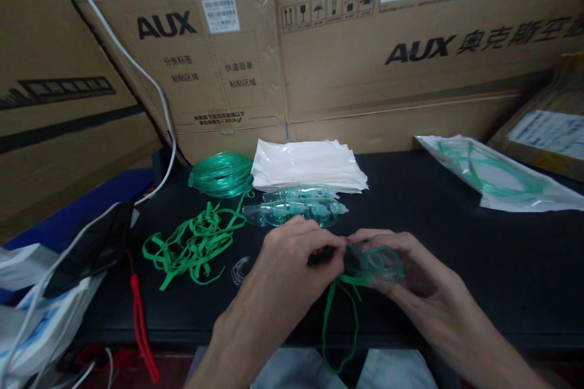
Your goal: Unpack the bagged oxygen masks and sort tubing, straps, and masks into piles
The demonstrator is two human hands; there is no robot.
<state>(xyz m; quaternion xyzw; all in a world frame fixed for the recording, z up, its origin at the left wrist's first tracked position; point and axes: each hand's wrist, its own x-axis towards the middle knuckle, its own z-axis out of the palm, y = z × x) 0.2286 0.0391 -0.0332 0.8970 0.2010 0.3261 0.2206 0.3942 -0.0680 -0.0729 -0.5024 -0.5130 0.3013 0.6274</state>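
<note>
Both my hands meet over the near edge of a black table (456, 255). My right hand (406, 264) cradles a clear green plastic mask (378, 262), fingers curled round it. My left hand (287, 267) pinches at the mask's left side, where a green elastic strap (340, 322) hangs down in a loop toward my lap. Just beyond my hands lie other clear green masks (296, 209), nested together.
A heap of green elastic straps (196, 243) lies to the left, a coil of green tubing (222, 174) behind it. White bags (308, 164) are stacked at centre back. A bagged mask set (497, 176) lies right. Cardboard boxes (365, 42) wall the back. Small clear clips (240, 270) lie nearby.
</note>
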